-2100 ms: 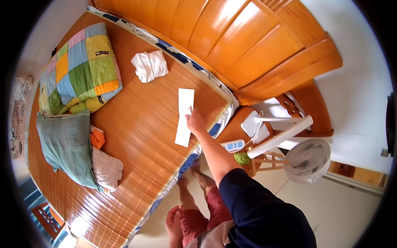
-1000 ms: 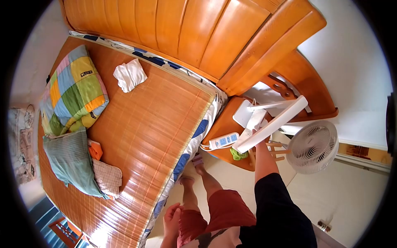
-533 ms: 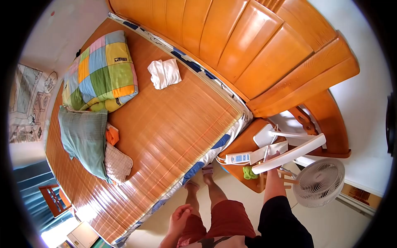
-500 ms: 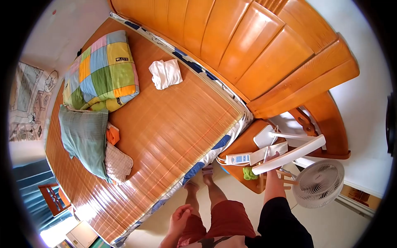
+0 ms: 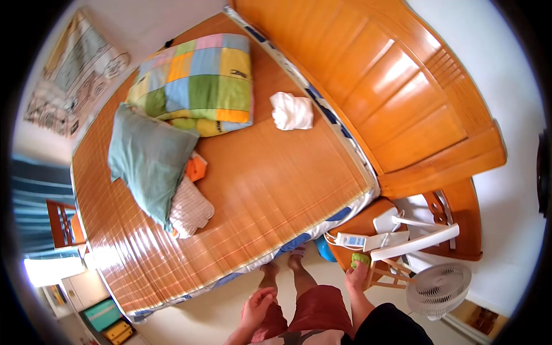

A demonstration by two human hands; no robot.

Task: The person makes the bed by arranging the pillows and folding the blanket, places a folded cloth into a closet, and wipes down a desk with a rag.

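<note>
My right hand (image 5: pixel 356 277) is at the edge of the bedside table (image 5: pixel 375 210), its fingers closed on a crumpled green cloth (image 5: pixel 360 260). Just beside that hand stands a white desk lamp (image 5: pixel 415 242) with a long bar head. Behind the cloth lies a white power strip (image 5: pixel 351 240). In front of my shorts hangs my left hand (image 5: pixel 258 306), its fingers loosely curled and nothing visible in them.
A bed with a brown mat (image 5: pixel 270 172) fills the middle, bearing a patchwork quilt (image 5: pixel 201 80), a green pillow (image 5: pixel 146 158) and a white cloth (image 5: pixel 292 111). A fan (image 5: pixel 440 289) stands at the right, a blue object (image 5: pixel 325 249) beside the bed.
My right hand has moved from behind the lamp head to the green cloth and closed on it. The view has turned and shifted; my left hand still hangs in front of me.
</note>
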